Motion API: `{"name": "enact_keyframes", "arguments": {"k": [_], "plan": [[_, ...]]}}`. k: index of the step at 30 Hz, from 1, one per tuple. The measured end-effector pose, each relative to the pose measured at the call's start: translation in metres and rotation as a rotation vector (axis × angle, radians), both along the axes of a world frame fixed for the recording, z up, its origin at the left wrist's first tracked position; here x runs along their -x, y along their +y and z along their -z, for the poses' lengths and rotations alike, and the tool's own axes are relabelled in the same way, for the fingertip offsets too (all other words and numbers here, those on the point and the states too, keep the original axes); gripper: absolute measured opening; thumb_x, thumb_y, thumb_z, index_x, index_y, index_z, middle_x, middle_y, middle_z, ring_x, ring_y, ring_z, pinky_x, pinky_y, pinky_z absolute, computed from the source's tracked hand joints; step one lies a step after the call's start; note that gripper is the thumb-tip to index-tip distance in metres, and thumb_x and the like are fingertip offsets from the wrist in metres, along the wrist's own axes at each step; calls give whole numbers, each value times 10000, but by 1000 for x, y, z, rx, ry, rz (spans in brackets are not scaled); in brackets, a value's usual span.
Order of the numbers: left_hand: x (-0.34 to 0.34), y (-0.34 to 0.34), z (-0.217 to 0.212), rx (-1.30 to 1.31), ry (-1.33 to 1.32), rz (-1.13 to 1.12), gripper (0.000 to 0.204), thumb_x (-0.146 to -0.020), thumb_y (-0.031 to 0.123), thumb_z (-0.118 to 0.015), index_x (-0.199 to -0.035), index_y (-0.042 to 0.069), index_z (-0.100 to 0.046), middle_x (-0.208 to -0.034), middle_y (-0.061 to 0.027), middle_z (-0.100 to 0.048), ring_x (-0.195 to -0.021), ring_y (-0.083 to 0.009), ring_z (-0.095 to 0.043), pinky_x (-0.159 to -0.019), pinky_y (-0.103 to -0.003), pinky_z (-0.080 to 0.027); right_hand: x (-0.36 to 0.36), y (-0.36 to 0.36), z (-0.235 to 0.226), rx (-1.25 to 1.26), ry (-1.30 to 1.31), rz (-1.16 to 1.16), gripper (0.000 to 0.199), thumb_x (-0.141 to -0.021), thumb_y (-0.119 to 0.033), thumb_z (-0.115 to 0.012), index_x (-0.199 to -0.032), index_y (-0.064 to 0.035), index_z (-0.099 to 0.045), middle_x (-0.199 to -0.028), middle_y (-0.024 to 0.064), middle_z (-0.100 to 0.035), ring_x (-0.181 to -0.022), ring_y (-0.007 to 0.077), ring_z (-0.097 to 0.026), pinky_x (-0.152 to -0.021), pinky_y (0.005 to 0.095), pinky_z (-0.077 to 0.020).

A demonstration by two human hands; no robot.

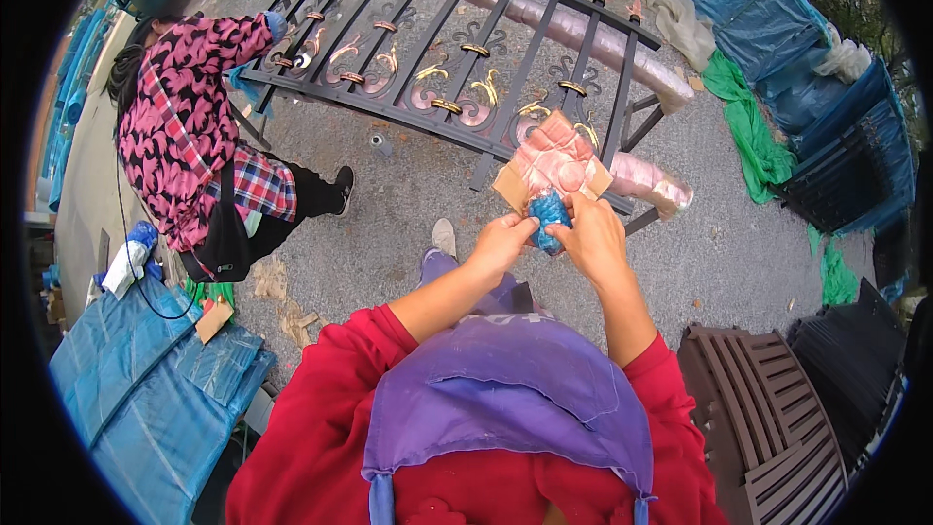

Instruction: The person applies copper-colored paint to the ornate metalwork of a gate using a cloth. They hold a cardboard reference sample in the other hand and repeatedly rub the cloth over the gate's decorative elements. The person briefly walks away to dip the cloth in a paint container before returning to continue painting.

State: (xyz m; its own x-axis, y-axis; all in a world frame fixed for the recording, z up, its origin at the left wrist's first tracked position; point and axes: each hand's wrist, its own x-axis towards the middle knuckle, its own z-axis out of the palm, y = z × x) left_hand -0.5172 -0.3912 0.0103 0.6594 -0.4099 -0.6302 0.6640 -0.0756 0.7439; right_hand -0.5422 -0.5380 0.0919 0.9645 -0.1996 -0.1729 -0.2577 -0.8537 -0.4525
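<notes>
In front of me, my left hand (501,241) and my right hand (595,235) close around a crumpled bundle of blue plastic film (549,218), one from each side. Just beyond it, a creased cardboard piece (556,157) with a pinkish copper sheen overlaps the near right corner of a black metal railing panel (389,117). Whether the bundle is joined to the cardboard is hard to see. Gold and copper scrollwork and collars decorate the panel's bars, and copper spear tips line its far edge.
Pink film-wrapped supports (637,180) hold up the panel. Left of it stands a co-worker (190,117) in a pink and black top, one hand at the panel. Blue-covered stacks (155,389) lie at lower left; brown slatted panels (758,408) at lower right. Green cloth (748,131) lies at right.
</notes>
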Motion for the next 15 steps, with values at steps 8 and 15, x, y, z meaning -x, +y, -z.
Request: {"name": "enact_keyframes", "arguments": {"k": [8,15], "plan": [[-87,48,10,221,154,15,250,-860,246,-578,-1007,45,-600,-914,-30,-616,-821,-127,-566,-746,-276,-434,-85,53,-10,128,51,8,362,-685,-146,-774,-993,-24,-627,-897,151,-663,-873,325,-596,-776,413,-461],[-131,66,7,427,318,-99,285,-892,348,-559,-992,82,-589,-893,-33,-599,-836,-140,-559,-765,-291,-444,-134,73,-18,200,26,-76,325,-676,-114,-765,-943,-3,-616,-880,172,-654,-856,344,-599,-769,419,-457]]}}
